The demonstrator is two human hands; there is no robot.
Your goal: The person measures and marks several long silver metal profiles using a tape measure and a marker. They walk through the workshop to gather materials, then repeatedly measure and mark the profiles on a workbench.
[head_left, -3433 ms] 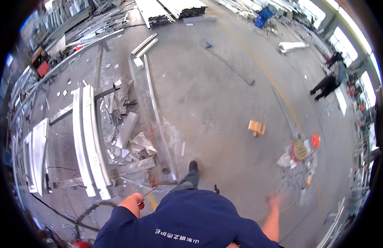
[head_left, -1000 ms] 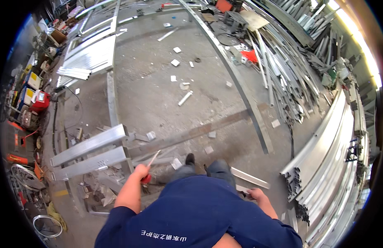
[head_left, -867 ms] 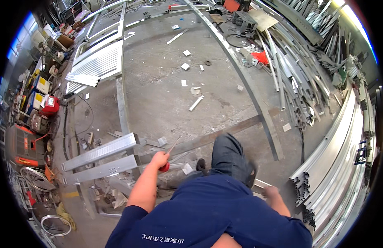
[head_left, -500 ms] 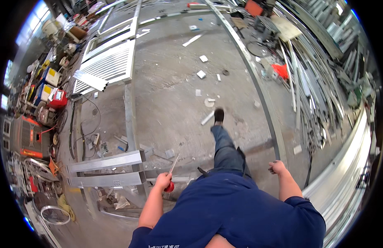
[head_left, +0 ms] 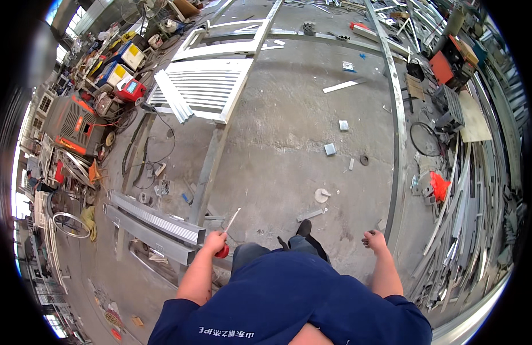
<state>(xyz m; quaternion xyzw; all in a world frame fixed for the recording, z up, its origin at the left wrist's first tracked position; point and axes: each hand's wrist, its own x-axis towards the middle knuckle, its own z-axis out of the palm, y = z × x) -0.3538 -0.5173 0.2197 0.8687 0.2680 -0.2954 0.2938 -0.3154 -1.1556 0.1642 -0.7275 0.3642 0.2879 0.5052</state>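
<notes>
While the person stands between two long rails, the left hand (head_left: 213, 240) is closed round a red tool (head_left: 222, 252) at about ten o'clock from the body, its thin pale strip pointing to one. The right hand (head_left: 374, 239), at two, has its fingers bent; I cannot tell whether it holds anything. Just beside the left hand, two silver beams (head_left: 157, 218) lie toward nine to ten, blocking that side. A slatted panel (head_left: 205, 86) sits at eleven, and an orange-and-grey machine (head_left: 79, 126) is well apart at ten. Straight ahead, toward one, the floor is littered: an offcut (head_left: 312, 215) near the shoe (head_left: 304, 227), a disc (head_left: 320, 196), a dark ring (head_left: 364, 160), two pale blocks (head_left: 330, 149). The right rail (head_left: 397, 109) bars the way from one to two; beyond it lie a red bag (head_left: 439, 186) at two and heaped metal strips (head_left: 462, 198) toward three.
</notes>
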